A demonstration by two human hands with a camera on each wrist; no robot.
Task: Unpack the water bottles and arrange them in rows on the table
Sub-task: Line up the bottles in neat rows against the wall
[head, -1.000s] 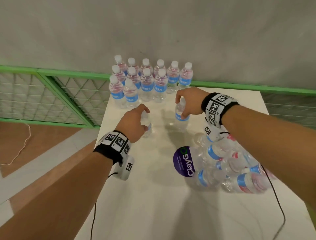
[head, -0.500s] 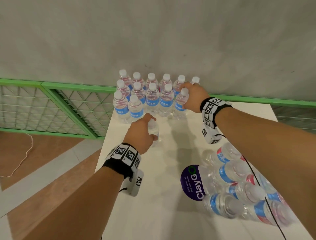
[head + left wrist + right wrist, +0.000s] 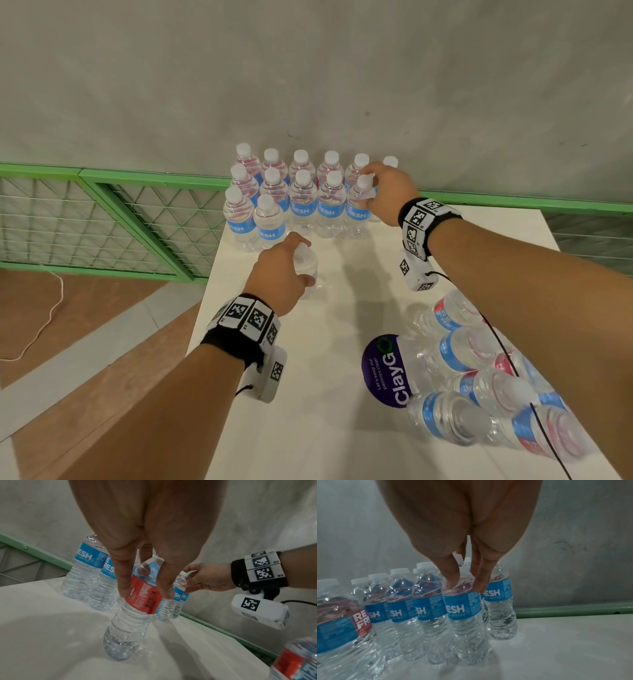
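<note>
Clear water bottles with blue labels and white caps stand in rows (image 3: 301,202) at the back of the white table (image 3: 335,428). My left hand (image 3: 284,274) (image 3: 145,595) grips one bottle (image 3: 308,265) (image 3: 130,626) by its upper part. That bottle tilts slightly, with its base at the table, just in front of the rows. My right hand (image 3: 385,195) (image 3: 464,588) holds another bottle (image 3: 358,212) (image 3: 465,618) by its neck and shoulder. It stands upright at the right end of the middle row.
A torn pack of several bottles (image 3: 479,377) lies on its side at the front right, with a purple ClayGo sticker (image 3: 387,370). A grey wall and a green mesh railing (image 3: 102,212) run behind the table. The floor drops off to the left.
My right hand has carried its bottle from mid-table back to the right end of the middle row. My left hand has moved its bottle a little toward the rows.
</note>
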